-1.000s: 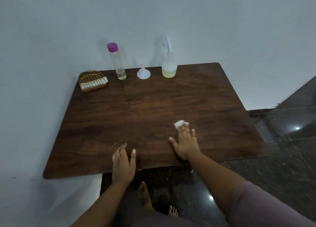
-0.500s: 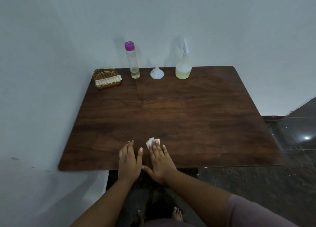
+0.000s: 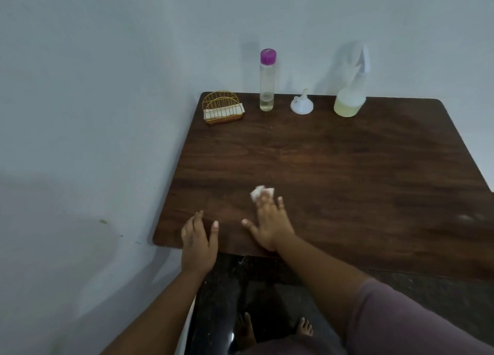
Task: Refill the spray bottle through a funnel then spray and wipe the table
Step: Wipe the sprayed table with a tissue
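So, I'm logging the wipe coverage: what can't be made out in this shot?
Head view:
White wad: mostly under the right hand, so its material and size are unclear.
Spray bottle: its pale, blurred head merges with the wall; nozzle direction unclear.
Table: right near corner cut off by the frame edge.
Whether the wood is wet: too dim to tell.

Dark wood-grain table w/ slight sheen, clear plastic spray bottle, gold wire holder.

Funnel between refill bottle and spray bottle; wad, perhaps tissue, nearer
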Motion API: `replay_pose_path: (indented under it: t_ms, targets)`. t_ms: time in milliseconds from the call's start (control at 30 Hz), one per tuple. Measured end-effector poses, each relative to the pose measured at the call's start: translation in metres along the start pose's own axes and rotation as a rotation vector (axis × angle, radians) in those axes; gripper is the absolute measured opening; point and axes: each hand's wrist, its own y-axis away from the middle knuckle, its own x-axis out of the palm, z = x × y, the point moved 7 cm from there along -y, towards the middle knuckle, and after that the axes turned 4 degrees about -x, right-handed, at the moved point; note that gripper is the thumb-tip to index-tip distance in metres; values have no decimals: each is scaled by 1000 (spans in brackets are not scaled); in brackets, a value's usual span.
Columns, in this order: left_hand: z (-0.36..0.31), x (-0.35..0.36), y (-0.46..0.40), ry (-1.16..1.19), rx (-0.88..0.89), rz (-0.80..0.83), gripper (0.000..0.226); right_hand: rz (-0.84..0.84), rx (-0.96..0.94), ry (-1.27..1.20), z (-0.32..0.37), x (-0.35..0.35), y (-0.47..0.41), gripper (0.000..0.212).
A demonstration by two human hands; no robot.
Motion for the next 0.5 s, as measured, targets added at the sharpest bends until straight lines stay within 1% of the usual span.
replay_pose_path:
  t_ms: [67,133,200,233,300,367,500]
  targets:
    - [4,-3,-4,-6,4,5,58,49,-219,-12,59,17,12,102]
    - [5,-5,-8,-16,14,8,56,94,-355,-3,88,31,32,103]
    - [3,-7,-12,-19,30,13,55,94,-389,33,85,37,48,101]
    - [1,-7,-14,-20,47,21,55,76,-369,46,74,36,55,100]
    - [-5,-2,-14,-21,90,50,56,36,-251,58,38,29,70,99]
    - [-13,7,-10,-14,134,93,58,-9,-59,49,-8,21,89,99]
    - [-31,25,2,-40,252,177,63,-184,479,-34,-100,4,139,101]
